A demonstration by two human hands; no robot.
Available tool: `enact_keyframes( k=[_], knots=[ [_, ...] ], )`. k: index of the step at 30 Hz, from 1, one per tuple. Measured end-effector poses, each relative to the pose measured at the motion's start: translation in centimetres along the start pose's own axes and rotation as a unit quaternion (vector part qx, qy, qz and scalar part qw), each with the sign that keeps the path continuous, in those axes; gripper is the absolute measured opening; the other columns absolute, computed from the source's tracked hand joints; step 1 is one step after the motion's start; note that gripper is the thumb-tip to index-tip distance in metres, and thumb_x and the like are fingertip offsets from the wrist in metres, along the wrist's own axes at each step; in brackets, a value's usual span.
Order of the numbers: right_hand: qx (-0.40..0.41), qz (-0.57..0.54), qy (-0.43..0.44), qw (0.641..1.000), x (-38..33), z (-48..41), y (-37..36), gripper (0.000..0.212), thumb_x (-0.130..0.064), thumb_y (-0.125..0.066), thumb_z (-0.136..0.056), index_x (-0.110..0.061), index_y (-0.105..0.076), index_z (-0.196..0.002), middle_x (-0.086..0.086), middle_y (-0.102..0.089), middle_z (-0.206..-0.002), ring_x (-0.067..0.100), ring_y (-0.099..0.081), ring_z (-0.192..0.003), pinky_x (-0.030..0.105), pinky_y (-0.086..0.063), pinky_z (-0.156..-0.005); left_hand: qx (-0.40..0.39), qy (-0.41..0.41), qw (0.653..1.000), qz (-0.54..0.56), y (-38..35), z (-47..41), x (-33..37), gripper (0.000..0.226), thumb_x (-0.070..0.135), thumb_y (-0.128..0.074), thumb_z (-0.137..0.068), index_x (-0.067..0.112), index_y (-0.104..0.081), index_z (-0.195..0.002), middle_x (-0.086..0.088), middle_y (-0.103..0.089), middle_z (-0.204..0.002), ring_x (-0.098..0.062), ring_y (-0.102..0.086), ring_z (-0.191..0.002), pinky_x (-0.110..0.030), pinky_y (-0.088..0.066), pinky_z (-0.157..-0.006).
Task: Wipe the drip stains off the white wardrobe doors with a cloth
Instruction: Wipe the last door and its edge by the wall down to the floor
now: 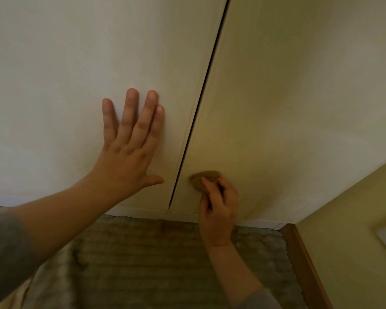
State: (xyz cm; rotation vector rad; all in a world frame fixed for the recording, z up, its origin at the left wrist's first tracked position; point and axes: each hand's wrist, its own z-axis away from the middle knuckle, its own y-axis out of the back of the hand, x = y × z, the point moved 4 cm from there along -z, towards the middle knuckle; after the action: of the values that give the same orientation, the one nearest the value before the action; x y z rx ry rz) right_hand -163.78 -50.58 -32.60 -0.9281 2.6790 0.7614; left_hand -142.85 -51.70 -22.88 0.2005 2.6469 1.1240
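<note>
My flat left hand (pixel 129 150) steadies the left white wardrobe door (pixel 54 74); my right hand (pixel 218 210) grips the balled tan cloth (pixel 204 178) against the right white wardrobe door (pixel 299 97), scrubbing low.

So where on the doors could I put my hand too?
Bare: the left door above and beside the left hand, and the right door above the cloth gripped by the right hand. Crowded: low down by the gap, between thumb and cloth.
</note>
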Motion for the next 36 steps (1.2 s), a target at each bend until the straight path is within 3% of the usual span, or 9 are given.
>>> enact_keyframes(
  k=[3,6,12,15,24,27,31,33,36],
  knots=[
    [-0.106,0.039,0.056,0.992,0.9,3.8,-2.1,0.026,-0.007,-0.058,-0.085,-0.008,-0.075,-0.104,0.008,-0.056,-0.113,0.023,-0.054,-0.102,0.031,-0.053,-0.088,0.004,0.002,1.000,-0.003,-0.2,-0.2,0.0,0.159,0.074,-0.081,-0.048,0.003,0.012,-0.155,-0.019,0.013,-0.163,-0.043,0.018,-0.147,-0.067,0.012,-0.112],
    [-0.164,0.045,0.001,0.985,2.0,6.3,-2.2,0.039,0.004,-0.078,-0.069,-0.014,-0.075,-0.104,0.007,-0.062,-0.110,0.020,-0.057,-0.102,0.035,-0.059,-0.081,0.006,0.002,1.000,-0.008,-0.4,-0.2,-0.1,0.158,0.075,-0.081,-0.049,0.003,0.013,-0.154,-0.020,0.011,-0.162,-0.045,0.012,-0.147,-0.066,0.014,-0.112],
    [0.080,-0.021,-0.245,0.966,2.1,3.2,5.1,0.039,0.002,-0.073,-0.080,-0.013,-0.068,-0.116,-0.006,-0.049,-0.120,0.008,-0.051,-0.109,0.037,-0.056,-0.087,0.015,0.015,1.000,0.009,-0.4,-0.3,0.2,0.154,0.074,-0.079,-0.053,0.001,0.011,-0.154,-0.015,0.027,-0.161,-0.042,0.026,-0.145,-0.063,0.018,-0.111],
    [0.144,-0.007,-0.185,0.972,2.8,0.1,6.7,0.032,-0.005,-0.067,-0.087,-0.006,-0.067,-0.119,-0.002,-0.049,-0.123,0.018,-0.051,-0.114,0.028,-0.049,-0.094,0.008,0.034,0.999,0.019,-0.4,-0.4,0.8,0.151,0.076,-0.077,-0.054,-0.005,0.001,-0.153,-0.025,0.009,-0.159,-0.055,0.006,-0.142,-0.063,0.018,-0.110],
    [-0.049,-0.011,-0.038,0.998,4.1,4.4,-0.8,0.030,-0.005,-0.054,-0.087,-0.014,-0.066,-0.112,0.004,-0.051,-0.117,0.023,-0.054,-0.108,0.033,-0.049,-0.093,0.011,0.050,0.998,0.031,-0.9,-0.7,1.2,0.145,0.083,-0.069,-0.060,-0.008,-0.004,-0.152,-0.032,-0.001,-0.154,-0.059,-0.002,-0.137,-0.061,0.020,-0.110],
    [-0.089,-0.011,-0.075,0.993,4.3,5.7,-0.6,0.028,-0.005,-0.059,-0.086,-0.015,-0.072,-0.108,0.002,-0.056,-0.114,0.019,-0.055,-0.106,0.038,-0.053,-0.088,0.015,0.055,0.998,0.030,-0.9,-0.7,1.5,0.147,0.081,-0.074,-0.057,-0.009,-0.005,-0.151,-0.034,-0.002,-0.153,-0.061,-0.003,-0.136,-0.061,0.019,-0.110],
    [0.077,-0.055,-0.245,0.965,3.2,2.6,4.2,0.035,0.004,-0.065,-0.083,-0.015,-0.067,-0.111,0.011,-0.056,-0.119,0.019,-0.054,-0.110,0.018,-0.050,-0.093,0.011,0.081,0.995,0.051,-0.9,-0.7,2.5,0.153,0.080,-0.077,-0.053,-0.010,-0.002,-0.150,-0.039,-0.001,-0.152,-0.065,-0.002,-0.135,-0.069,0.012,-0.107],
    [0.168,-0.038,-0.224,0.959,3.3,-0.3,6.9,0.031,0.010,-0.063,-0.083,-0.003,-0.066,-0.111,0.021,-0.055,-0.115,0.020,-0.053,-0.107,0.010,-0.044,-0.092,0.006,0.090,0.994,0.060,-1.0,-0.8,3.0,0.154,0.080,-0.078,-0.051,-0.010,-0.001,-0.150,-0.040,0.000,-0.151,-0.067,-0.002,-0.134,-0.071,0.008,-0.106],
    [0.190,-0.002,-0.167,0.968,5.2,-2.7,7.5,0.028,0.006,-0.060,-0.086,0.001,-0.065,-0.113,0.023,-0.054,-0.113,0.024,-0.054,-0.107,0.022,-0.047,-0.094,0.005,0.082,0.995,0.056,-1.2,-0.7,3.1,0.152,0.077,-0.079,-0.051,-0.008,-0.003,-0.150,-0.036,0.001,-0.151,-0.066,-0.001,-0.133,-0.072,0.009,-0.105]
  ],
)
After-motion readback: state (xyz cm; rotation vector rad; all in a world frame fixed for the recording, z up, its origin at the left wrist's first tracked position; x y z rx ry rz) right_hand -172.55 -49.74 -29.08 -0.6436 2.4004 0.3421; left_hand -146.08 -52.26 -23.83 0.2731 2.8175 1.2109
